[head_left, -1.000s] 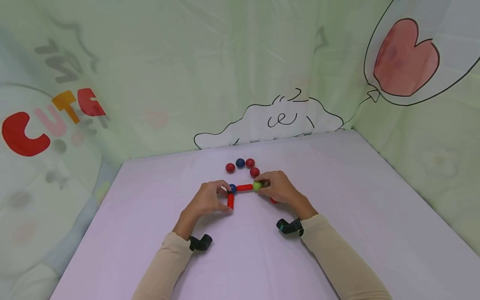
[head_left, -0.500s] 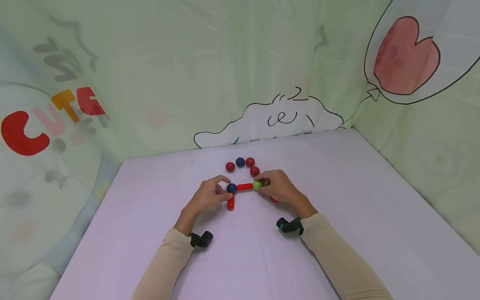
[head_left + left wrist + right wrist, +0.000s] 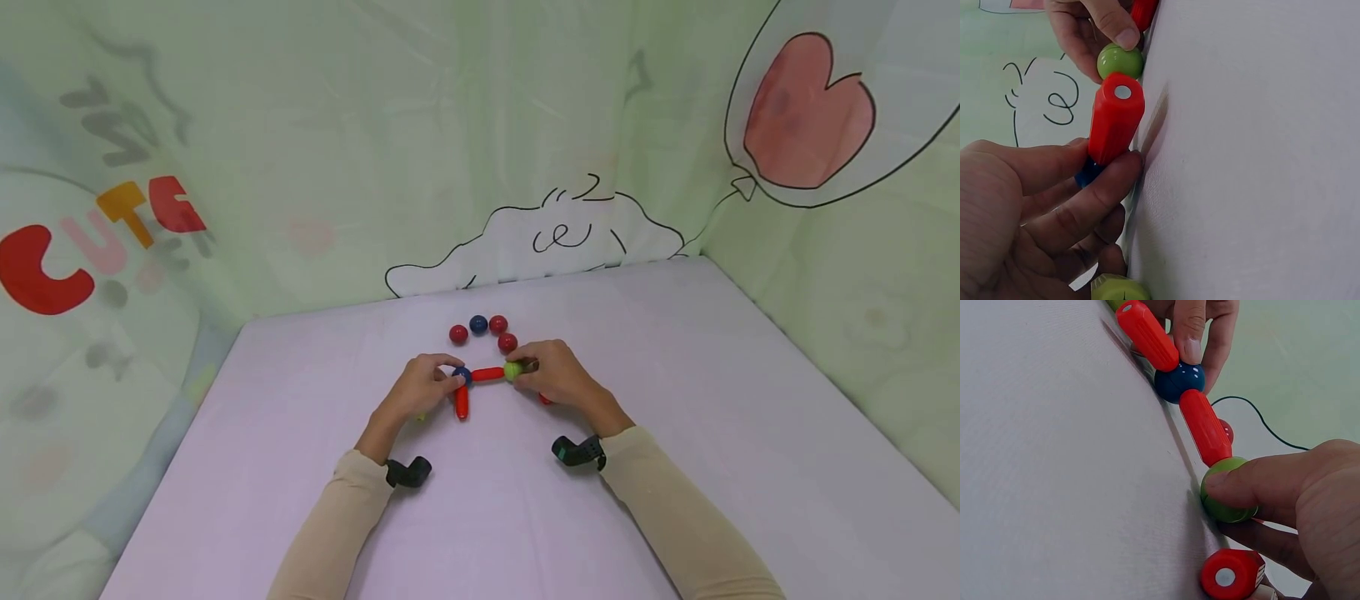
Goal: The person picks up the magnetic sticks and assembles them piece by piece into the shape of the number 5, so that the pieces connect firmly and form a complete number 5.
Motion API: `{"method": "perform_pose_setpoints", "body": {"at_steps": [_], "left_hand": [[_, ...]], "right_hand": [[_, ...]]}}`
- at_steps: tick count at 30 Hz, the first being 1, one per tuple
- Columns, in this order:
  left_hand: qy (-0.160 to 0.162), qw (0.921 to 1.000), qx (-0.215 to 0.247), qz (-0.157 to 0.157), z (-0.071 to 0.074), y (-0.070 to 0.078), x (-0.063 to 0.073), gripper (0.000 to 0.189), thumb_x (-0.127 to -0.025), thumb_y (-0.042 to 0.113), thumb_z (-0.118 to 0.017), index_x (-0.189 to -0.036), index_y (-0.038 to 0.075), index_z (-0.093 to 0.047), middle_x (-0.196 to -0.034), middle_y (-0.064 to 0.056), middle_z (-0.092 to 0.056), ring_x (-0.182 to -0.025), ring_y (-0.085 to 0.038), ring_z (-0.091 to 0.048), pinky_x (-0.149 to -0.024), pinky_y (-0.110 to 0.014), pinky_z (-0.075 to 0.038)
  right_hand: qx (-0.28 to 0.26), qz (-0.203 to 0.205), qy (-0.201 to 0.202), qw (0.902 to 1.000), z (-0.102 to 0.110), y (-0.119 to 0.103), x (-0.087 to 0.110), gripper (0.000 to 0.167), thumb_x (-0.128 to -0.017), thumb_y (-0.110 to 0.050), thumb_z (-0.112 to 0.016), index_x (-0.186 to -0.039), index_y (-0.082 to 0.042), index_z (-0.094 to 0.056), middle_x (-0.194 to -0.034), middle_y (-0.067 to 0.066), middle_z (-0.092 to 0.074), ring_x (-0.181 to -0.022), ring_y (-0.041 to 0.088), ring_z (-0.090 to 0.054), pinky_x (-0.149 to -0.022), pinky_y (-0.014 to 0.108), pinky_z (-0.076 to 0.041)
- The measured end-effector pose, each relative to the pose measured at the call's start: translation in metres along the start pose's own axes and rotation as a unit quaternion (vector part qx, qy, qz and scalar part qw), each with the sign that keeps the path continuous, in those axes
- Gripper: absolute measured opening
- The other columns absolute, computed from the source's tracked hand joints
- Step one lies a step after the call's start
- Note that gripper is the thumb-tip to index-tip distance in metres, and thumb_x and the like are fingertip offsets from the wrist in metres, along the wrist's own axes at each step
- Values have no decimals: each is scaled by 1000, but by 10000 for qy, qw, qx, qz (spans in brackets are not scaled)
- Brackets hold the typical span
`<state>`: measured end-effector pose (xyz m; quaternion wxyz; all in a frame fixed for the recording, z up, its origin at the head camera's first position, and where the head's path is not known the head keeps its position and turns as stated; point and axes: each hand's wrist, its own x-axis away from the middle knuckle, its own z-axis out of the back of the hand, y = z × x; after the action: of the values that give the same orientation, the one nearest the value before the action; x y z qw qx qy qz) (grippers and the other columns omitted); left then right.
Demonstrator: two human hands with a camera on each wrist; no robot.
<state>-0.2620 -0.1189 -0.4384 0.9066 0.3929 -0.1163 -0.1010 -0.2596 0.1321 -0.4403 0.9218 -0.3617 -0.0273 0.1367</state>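
Left hand has closed in since half a second ago: fingertips, then spread about the blue ball, now pinch it. Yellow-green piece now shows at that hand's lower edge. Right hand stays put, thumb and fingers grasping the green ball.

Nearest: two beige sleeves, two black wrist devices, one per cuff, over a pale lilac cloth.

Next, mid-table between the hands: the two gripped balls, with a first red rod running from one to the other. Second red rod juts from the blue ball toward the person, pale disc on its free end. Third red rod near the right hand, partly hidden, similar disc. Rods counted: three.

Beyond the hands, four loose balls in a bent row: three red balls, one loose blue ball. Leftmost red slightly apart.

Far: greenish wall. Lettering at left reads CUTE in red, pink, orange, red. Grey characters above, illegible. Centre, white cloud-like drawing with looping scrawl; right, one balloon outline bearing one red heart.
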Motion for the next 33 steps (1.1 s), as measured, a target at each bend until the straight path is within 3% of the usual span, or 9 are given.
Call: {"method": "perform_pose_setpoints", "body": {"at_steps": [5, 11, 16, 21, 27, 33], "left_hand": [[18, 9998, 149, -92, 4, -7, -1, 30, -96, 26, -71, -124, 16, -70, -87, -3, -69, -79, -21, -61, -66, -32, -47], [196, 9989, 75, -420, 7, -16, -3, 26, -96, 27, -71, -121, 20, -72, -88, -3, -64, -85, -22, -57, -72, -33, -46], [233, 9978, 29, -621, 7, -16, -3, 26, -96, 27, -71, -121, 18, -72, -99, -3, -63, -94, -21, -56, -81, -36, -48], [203, 9980, 74, -597, 6, -15, -5, 28, -97, 27, -70, -123, 17, -71, -110, -2, -66, -99, -21, -59, -87, -37, -51], [259, 9978, 307, -534, 5, -19, -5, 26, -96, 25, -71, -121, 16, -71, -106, -1, -67, -97, -21, -58, -85, -35, -50], [340, 9959, 606, -573, 2, -24, -6, 26, -95, 24, -72, -119, 15, -72, -104, -2, -68, -95, -20, -58, -84, -34, -49]], "right_hand": [[3, -19, -41, 10000, -2, -4, -2, 38, -88, -12, -79, -125, -12, -73, -123, 9, -69, -110, 27, -61, -95, 43, -55], [33, 5, -62, 10000, -3, -8, -1, 39, -88, -12, -79, -127, -12, -72, -123, 9, -68, -111, 27, -62, -95, 43, -55], [65, -42, -136, 9999, 0, -10, 0, 41, -88, -13, -79, -128, -11, -71, -124, 10, -68, -112, 28, -63, -95, 43, -55], [105, -163, -269, 9995, 4, -11, -2, 44, -87, -14, -80, -130, -13, -70, -126, 11, -67, -113, 29, -62, -93, 42, -56], [-11, -144, -473, 9988, 10, -11, -9, 42, -89, -16, -78, -130, -13, -71, -124, 10, -68, -115, 29, -59, -95, 44, -55], [28, -18, -391, 9992, 17, -15, -18, 34, -92, -21, -75, -125, -14, -73, -117, 6, -70, -112, 28, -59, -87, 42, -56]]}}
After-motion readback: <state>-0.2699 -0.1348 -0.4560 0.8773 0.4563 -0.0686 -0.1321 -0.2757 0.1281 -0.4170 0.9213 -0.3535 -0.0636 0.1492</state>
